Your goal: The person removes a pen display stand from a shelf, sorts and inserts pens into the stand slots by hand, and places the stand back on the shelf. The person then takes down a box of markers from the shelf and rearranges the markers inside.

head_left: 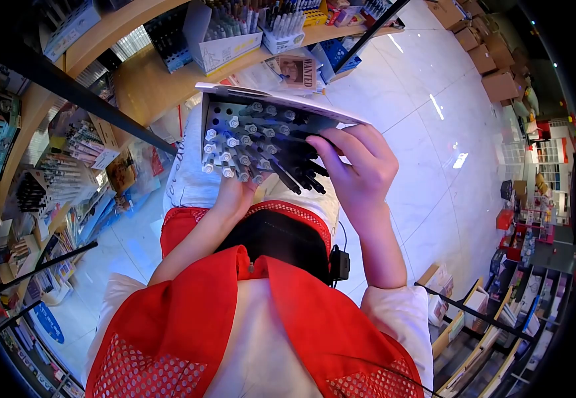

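Observation:
A white display box is held in front of my body, tilted so that its compartments face me. Several pens with clear, pale ends fill its left and middle part. Several black pens lean out at its right end, fanned at different angles. My left hand grips the box from below; its fingers are mostly hidden under the pens. My right hand is at the box's right end with fingers curled and thumb closed beside the black pens. What lies between those fingertips is hidden.
A wooden shelf with other pen boxes stands ahead and to the left. A black metal post crosses in front of it. Cardboard boxes stand at the far right, and display racks at the lower right.

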A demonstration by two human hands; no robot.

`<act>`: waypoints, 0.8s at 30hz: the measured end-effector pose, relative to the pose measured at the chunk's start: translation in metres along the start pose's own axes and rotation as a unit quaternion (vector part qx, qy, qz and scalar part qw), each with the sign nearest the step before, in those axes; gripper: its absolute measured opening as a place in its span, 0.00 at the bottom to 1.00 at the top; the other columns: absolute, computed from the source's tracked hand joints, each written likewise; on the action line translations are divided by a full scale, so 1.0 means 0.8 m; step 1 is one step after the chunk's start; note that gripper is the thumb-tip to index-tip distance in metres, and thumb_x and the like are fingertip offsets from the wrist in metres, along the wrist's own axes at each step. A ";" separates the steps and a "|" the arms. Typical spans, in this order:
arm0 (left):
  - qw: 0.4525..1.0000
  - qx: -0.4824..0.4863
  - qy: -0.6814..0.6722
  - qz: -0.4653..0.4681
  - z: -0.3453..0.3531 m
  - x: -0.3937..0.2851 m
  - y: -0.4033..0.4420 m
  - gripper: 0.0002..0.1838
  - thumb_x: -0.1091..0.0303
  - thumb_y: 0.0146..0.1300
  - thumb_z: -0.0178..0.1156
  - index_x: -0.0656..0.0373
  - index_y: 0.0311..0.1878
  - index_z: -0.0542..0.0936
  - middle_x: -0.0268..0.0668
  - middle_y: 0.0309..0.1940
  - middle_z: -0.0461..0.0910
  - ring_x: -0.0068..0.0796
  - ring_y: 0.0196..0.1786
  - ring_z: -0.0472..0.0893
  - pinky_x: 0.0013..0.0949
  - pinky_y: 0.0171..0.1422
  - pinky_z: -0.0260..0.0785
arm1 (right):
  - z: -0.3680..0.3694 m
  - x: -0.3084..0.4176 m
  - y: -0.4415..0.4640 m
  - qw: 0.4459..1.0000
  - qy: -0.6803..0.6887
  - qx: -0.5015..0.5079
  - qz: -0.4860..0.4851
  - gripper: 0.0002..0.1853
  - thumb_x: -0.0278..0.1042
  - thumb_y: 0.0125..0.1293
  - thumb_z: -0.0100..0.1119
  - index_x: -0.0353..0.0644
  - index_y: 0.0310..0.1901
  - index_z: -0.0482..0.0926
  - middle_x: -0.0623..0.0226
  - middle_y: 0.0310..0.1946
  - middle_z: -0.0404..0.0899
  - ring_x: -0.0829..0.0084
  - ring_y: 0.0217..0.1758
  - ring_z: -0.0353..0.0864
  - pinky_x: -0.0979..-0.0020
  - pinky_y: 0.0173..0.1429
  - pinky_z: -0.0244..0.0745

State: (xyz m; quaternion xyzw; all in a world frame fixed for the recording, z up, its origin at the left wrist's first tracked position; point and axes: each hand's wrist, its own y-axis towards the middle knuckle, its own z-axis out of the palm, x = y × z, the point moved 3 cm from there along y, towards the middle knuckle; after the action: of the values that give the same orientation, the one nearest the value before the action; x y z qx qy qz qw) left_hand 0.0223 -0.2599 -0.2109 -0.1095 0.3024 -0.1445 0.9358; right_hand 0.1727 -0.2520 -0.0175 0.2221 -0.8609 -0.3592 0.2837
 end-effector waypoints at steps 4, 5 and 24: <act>1.000 0.006 0.010 0.002 0.004 -0.002 -0.001 0.17 0.61 0.69 0.43 0.56 0.57 0.65 0.36 0.53 0.70 0.30 0.55 0.72 0.39 0.60 0.66 | 0.003 0.002 -0.003 1.000 0.022 0.004 0.007 0.09 0.27 0.41 0.70 0.39 0.23 0.78 0.68 0.17 0.71 0.70 0.20 0.70 0.72 0.24 0.65; 1.000 0.008 0.017 0.005 0.007 -0.003 -0.002 0.17 0.60 0.69 0.42 0.56 0.57 0.65 0.36 0.53 0.70 0.30 0.55 0.72 0.38 0.60 0.66 | 0.004 0.002 -0.004 1.000 0.025 0.004 0.008 0.09 0.26 0.41 0.70 0.39 0.23 0.78 0.68 0.17 0.71 0.70 0.20 0.70 0.72 0.24 0.65; 1.000 0.005 -0.022 -0.003 0.000 -0.001 0.000 0.17 0.70 0.66 0.43 0.57 0.58 0.63 0.37 0.55 0.69 0.33 0.57 0.70 0.44 0.62 0.65 | 0.013 -0.006 -0.008 0.998 -0.005 0.021 0.064 0.07 0.27 0.44 0.68 0.39 0.24 0.77 0.67 0.21 0.72 0.66 0.24 0.72 0.69 0.29 0.67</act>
State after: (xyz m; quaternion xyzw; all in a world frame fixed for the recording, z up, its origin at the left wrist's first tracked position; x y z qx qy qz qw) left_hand 0.0217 -0.2598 -0.2100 -0.1089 0.2803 -0.1467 0.9424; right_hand 0.1706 -0.2481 -0.0300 0.1712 -0.8820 -0.3232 0.2970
